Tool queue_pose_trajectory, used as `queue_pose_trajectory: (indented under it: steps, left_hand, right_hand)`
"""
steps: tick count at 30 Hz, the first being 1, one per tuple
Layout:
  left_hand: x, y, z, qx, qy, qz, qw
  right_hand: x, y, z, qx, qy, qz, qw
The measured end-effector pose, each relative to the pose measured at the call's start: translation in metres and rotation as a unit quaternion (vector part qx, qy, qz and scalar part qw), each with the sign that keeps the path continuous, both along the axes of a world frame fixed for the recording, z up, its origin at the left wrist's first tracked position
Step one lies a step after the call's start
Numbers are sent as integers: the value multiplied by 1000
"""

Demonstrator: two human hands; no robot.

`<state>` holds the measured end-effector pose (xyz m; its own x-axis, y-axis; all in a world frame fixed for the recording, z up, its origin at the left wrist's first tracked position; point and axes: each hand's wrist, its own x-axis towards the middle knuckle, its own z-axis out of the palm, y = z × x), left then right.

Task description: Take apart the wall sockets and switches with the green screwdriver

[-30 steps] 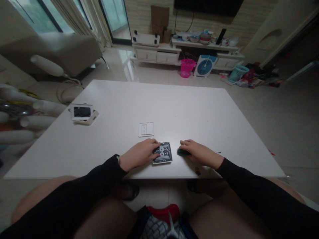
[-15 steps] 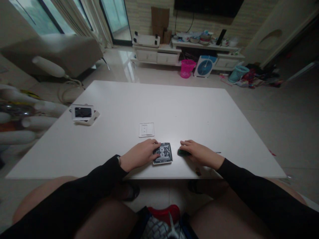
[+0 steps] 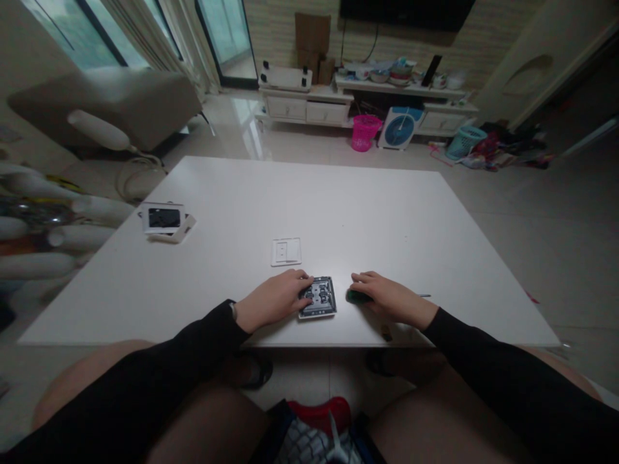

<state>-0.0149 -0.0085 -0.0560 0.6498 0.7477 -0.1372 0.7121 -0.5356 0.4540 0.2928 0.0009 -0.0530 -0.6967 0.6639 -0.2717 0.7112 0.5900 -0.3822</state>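
Note:
On the white table (image 3: 309,200) near its front edge lies a wall switch (image 3: 323,298), its dark mechanism facing up in a white frame. My left hand (image 3: 278,295) grips its left side, fingers at the far corner and thumb over the face. My right hand (image 3: 387,296) rests on the table with fingers curled over a green-handled screwdriver (image 3: 356,296). A thin metal shaft shows past the wrist, in line with the handle; the middle is hidden. Beyond the left hand lies a white switch cover plate (image 3: 286,252), touched by neither hand.
A small dark brown piece (image 3: 385,332) lies by the front edge below my right hand. White boxes (image 3: 167,222), one with a dark window, sit at the table's left. Past the table stand a pink basket (image 3: 365,132), a blue-white fan (image 3: 400,127) and a low cabinet (image 3: 290,108).
The whole view has shifted slightly to the right. Both hands hold the same places on the switch and the screwdriver.

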Motion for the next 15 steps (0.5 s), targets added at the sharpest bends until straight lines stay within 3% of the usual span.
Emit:
queue_pose_trajectory:
  steps: [15]
  left_hand:
    - [1, 0, 0, -4, 8, -2, 1000]
  right_hand:
    - [-1, 0, 2, -12, -22, -2, 1000]
